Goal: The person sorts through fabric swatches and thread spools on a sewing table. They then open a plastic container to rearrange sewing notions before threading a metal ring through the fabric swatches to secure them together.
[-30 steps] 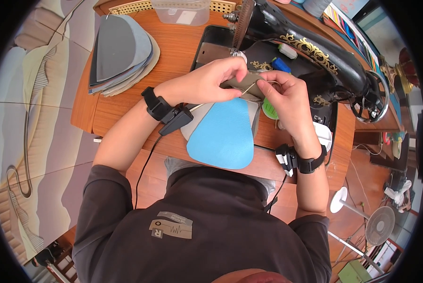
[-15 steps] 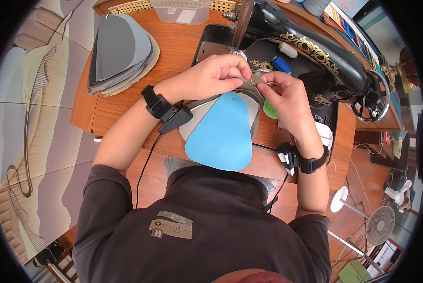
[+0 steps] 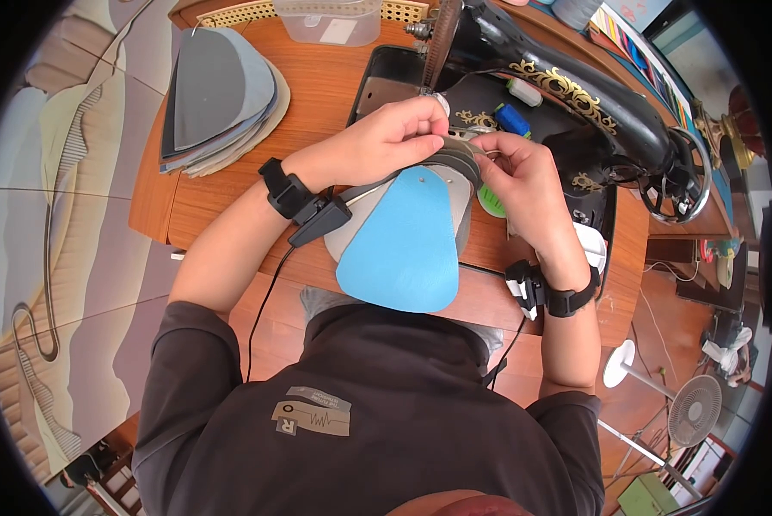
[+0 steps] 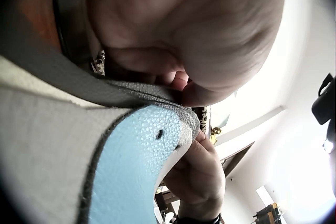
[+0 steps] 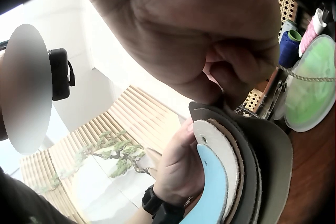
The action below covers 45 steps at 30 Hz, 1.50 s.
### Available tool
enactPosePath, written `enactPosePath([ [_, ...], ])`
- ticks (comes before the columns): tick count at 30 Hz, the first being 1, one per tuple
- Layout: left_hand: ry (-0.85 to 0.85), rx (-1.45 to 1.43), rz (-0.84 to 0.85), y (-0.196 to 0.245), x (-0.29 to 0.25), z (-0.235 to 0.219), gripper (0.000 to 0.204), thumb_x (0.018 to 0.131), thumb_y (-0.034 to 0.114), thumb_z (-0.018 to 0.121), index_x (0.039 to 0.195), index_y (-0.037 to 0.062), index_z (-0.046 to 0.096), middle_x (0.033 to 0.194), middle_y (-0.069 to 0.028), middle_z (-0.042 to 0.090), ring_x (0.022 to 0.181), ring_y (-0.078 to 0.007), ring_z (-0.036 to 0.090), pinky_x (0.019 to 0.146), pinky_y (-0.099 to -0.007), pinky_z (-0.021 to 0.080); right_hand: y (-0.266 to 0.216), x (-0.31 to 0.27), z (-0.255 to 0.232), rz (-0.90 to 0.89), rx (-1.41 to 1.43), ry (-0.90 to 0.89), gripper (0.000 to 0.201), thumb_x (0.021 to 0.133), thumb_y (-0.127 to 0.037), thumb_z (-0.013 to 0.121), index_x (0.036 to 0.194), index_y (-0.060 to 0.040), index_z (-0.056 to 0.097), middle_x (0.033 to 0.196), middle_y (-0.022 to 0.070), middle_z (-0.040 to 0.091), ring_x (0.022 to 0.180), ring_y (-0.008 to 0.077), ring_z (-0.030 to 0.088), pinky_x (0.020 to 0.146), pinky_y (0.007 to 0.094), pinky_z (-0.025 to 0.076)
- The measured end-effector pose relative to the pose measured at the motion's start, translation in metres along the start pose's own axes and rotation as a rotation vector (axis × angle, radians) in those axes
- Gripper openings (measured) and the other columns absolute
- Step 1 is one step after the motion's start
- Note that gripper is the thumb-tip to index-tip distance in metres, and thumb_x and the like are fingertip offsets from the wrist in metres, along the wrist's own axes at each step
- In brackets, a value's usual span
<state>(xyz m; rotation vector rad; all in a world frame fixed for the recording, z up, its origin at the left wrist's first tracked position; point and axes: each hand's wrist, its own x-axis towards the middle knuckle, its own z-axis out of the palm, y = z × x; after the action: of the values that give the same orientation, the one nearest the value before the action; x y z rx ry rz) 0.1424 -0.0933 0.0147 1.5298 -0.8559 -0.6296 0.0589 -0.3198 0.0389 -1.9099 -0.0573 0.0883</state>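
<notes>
A fan of leather swatches with punched holes lies between my hands, a light-blue swatch (image 3: 399,249) on top and grey and brown ones beneath. My left hand (image 3: 394,142) pinches the narrow end of the swatches between thumb and fingers. At the same end, my right hand (image 3: 523,176) pinches a thin beige cord (image 5: 312,79), its fingertips right at the dark swatch (image 5: 273,150). The right fingers hide where the cord meets the leather. In the left wrist view a hole shows near the tip of the blue swatch.
A black sewing machine (image 3: 566,90) stands just beyond my hands, with a blue thread spool (image 3: 512,119) on its bed. A green disc (image 5: 315,87) lies near the right hand. More grey swatches (image 3: 222,90) lie at the left; a clear plastic box (image 3: 330,19) stands behind.
The narrow ends of the swatches have come together, and the holes in the pale and blue ones now show. The cord stretched between the hands is now mostly hidden; the blue swatch shifted slightly left.
</notes>
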Motion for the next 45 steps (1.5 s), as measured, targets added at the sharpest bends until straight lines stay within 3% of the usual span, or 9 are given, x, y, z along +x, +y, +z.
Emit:
enactPosePath([
  [7,0.019,0.012,-0.022,0.0,0.0,0.0,0.005,0.106,0.008,0.053,0.109,0.0049,0.05,0.097,0.0037,0.054,0.087,-0.0025,0.048,0.075,-0.0211,0.042,0.002,0.0,0.0,-0.005,0.089,-0.039,0.019,0.095,-0.007,0.069,0.109,0.0054,0.071,0.081,0.0017,0.068,0.072,0.006,0.056,0.063,0.0251,0.047],
  [19,0.042,0.033,-0.013,-0.004,0.003,0.001,0.006,0.104,0.005,0.055,0.108,0.0047,0.052,0.099,0.0022,0.056,0.09,-0.0043,0.051,0.076,-0.0221,0.043,0.002,0.002,0.001,-0.001,-0.016,-0.025,0.024,0.091,-0.011,0.078,0.11,0.0028,0.073,0.082,0.0006,0.07,0.07,0.0047,0.053,0.063,0.0242,0.047],
  [28,0.009,-0.017,0.006,-0.001,0.002,0.003,0.013,0.096,-0.002,0.065,0.102,0.0038,0.055,0.107,-0.0016,0.059,0.103,-0.0075,0.059,0.088,-0.0247,0.051,-0.005,0.0,0.001,0.01,-0.056,-0.066,0.016,0.091,-0.008,0.074,0.104,0.002,0.073,0.078,-0.0001,0.068,0.069,0.004,0.052,0.062,0.0237,0.045],
  [31,0.06,0.018,0.134,-0.001,0.002,0.007,0.012,0.094,-0.001,0.068,0.098,0.0037,0.058,0.107,-0.0039,0.061,0.103,-0.0107,0.06,0.088,-0.0267,0.051,-0.005,0.0,0.002,0.008,-0.026,-0.08,0.016,0.091,-0.008,0.073,0.103,0.0017,0.073,0.077,-0.0012,0.067,0.068,0.0039,0.051,0.061,0.0238,0.044],
  [34,0.095,0.25,0.316,0.002,0.004,0.004,0.012,0.09,0.0,0.07,0.095,0.0041,0.06,0.107,-0.005,0.062,0.102,-0.0144,0.061,0.09,-0.0291,0.052,-0.004,0.0,0.004,0.002,-0.025,-0.069,0.015,0.09,-0.008,0.073,0.102,0.0014,0.073,0.077,-0.0012,0.067,0.068,0.0042,0.052,0.061,0.024,0.044],
  [37,0.097,0.188,0.216,0.004,0.002,0.005,0.012,0.088,0.0,0.072,0.093,0.0047,0.062,0.107,-0.0052,0.062,0.1,-0.0163,0.061,0.089,-0.029,0.051,-0.009,-0.001,0.002,-0.001,-0.098,-0.079,0.014,0.09,-0.008,0.073,0.101,0.0015,0.073,0.076,-0.0006,0.066,0.067,0.0047,0.052,0.061,0.0245,0.045],
  [40,0.174,0.393,0.382,0.004,0.004,0.006,0.013,0.087,0.0,0.073,0.093,0.0056,0.062,0.105,-0.0039,0.061,0.093,-0.0128,0.059,0.083,-0.0278,0.049,-0.003,0.0,0.004,-0.03,-0.057,-0.053,0.013,0.09,-0.009,0.074,0.098,0.0019,0.072,0.074,0.0001,0.065,0.067,0.0054,0.051,0.06,0.0248,0.044],
  [43,0.138,0.397,0.282,0.013,0.0,0.001,0.015,0.088,0.0,0.073,0.097,0.0064,0.063,0.101,-0.0001,0.06,0.083,-0.0066,0.056,0.073,-0.0247,0.047,-0.008,0.0,0.003,0.006,-0.047,-0.038,0.013,0.09,-0.009,0.075,0.095,0.0024,0.071,0.074,0.0003,0.065,0.066,0.0056,0.051,0.06,0.025,0.044],
  [45,0.109,0.243,0.16,0.008,-0.001,0.003,0.016,0.09,-0.001,0.073,0.101,0.0064,0.064,0.097,0.0028,0.059,0.079,-0.0034,0.053,0.068,-0.0222,0.044,-0.007,0.0,0.004,0.005,-0.056,-0.031,0.013,0.089,-0.009,0.075,0.093,0.0025,0.07,0.074,0.0004,0.064,0.066,0.0056,0.052,0.06,0.0251,0.045],
])
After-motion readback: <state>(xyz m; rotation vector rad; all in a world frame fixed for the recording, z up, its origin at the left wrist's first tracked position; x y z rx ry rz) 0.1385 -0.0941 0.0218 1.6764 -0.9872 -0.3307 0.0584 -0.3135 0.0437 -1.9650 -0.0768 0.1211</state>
